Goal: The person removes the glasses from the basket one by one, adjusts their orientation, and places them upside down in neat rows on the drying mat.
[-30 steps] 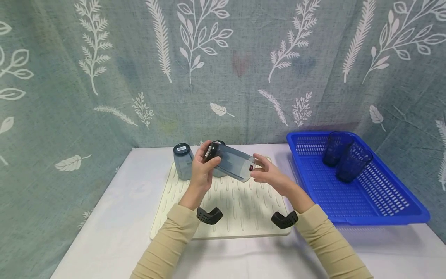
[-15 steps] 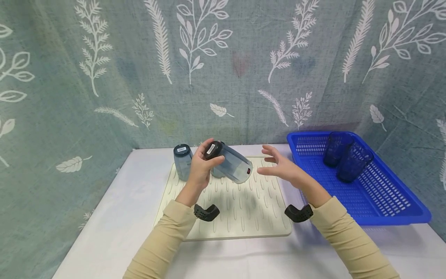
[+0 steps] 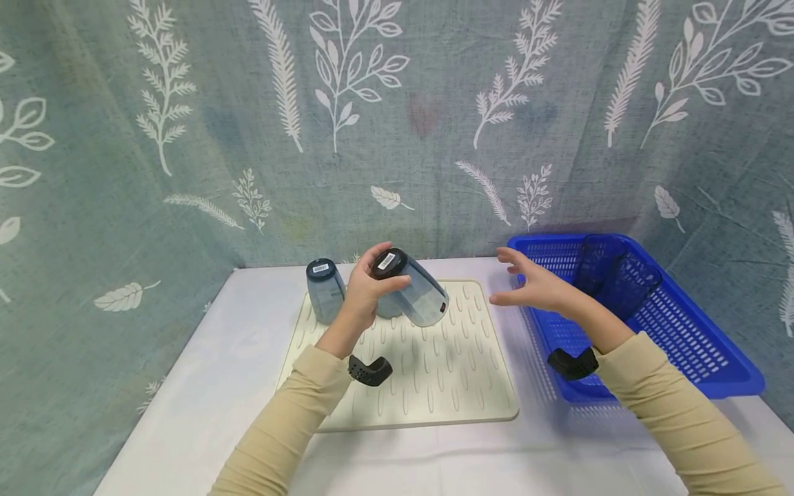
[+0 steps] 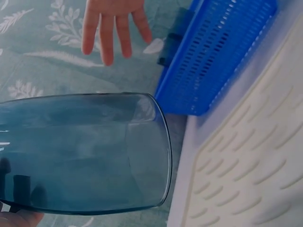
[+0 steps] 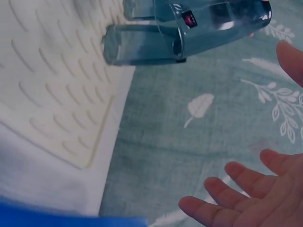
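My left hand (image 3: 362, 289) grips a blue-tinted drinking glass (image 3: 424, 300) round its dark base end. The glass is tilted, base up at the left and mouth down to the right, above a cream ribbed mat (image 3: 428, 393). A small dark and red sticker (image 5: 190, 19) shows near its rim. Two more such glasses stand mouth down at the back of the mat: one glass (image 3: 324, 300) at the left, another glass (image 3: 388, 308) partly hidden behind the held one. My right hand (image 3: 536, 284) is apart from the held glass, fingers spread and holding nothing, beside the basket's left edge.
A blue plastic basket (image 3: 719, 358) stands on the right of the white-covered table (image 3: 205, 386), with one dark blue glass (image 3: 598, 265) and a second glass (image 3: 633, 289) upright inside. A grey-green leaf-patterned cloth (image 3: 384, 138) hangs behind the table.
My right hand has let go of the glass's mouth end and moved right toward the basket. In my left hand, the glass has tipped further, mouth downward.
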Demonstrator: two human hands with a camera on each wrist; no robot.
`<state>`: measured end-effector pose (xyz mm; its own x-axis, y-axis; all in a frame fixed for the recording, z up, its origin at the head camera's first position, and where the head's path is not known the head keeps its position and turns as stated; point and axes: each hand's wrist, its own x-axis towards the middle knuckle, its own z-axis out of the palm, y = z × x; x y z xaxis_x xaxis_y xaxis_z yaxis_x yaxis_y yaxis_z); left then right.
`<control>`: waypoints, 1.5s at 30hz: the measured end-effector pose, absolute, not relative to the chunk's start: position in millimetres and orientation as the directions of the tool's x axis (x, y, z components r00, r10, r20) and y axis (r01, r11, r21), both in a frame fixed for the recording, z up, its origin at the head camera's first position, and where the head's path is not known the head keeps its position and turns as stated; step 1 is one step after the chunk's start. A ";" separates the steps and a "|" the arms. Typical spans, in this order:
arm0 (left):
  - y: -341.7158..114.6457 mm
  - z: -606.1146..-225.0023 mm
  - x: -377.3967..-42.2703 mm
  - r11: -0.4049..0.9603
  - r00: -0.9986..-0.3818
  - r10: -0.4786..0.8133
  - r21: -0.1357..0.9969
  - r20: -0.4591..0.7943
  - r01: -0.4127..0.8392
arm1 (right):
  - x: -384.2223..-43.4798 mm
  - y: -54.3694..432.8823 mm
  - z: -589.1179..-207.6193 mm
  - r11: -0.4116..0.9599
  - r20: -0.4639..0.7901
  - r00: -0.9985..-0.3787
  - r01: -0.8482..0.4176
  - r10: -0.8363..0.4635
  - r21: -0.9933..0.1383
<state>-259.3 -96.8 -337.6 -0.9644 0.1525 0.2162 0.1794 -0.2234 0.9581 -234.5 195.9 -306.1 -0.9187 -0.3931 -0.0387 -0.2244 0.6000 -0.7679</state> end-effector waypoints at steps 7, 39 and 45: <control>-93.7 -335.2 -263.5 -0.175 -0.967 0.170 0.971 0.190 0.160 | -236.6 217.5 -303.0 0.631 -0.042 -0.928 -0.218 -0.370 -0.745; -72.4 -331.6 -285.1 0.024 -0.974 0.200 0.994 0.103 0.110 | -230.3 273.3 -306.9 0.686 -0.046 -0.954 -0.179 -0.297 -0.705; -67.5 -331.9 -289.9 0.037 -0.974 0.208 0.995 0.088 0.097 | -227.6 282.6 -304.8 0.693 -0.032 -0.958 -0.184 -0.286 -0.697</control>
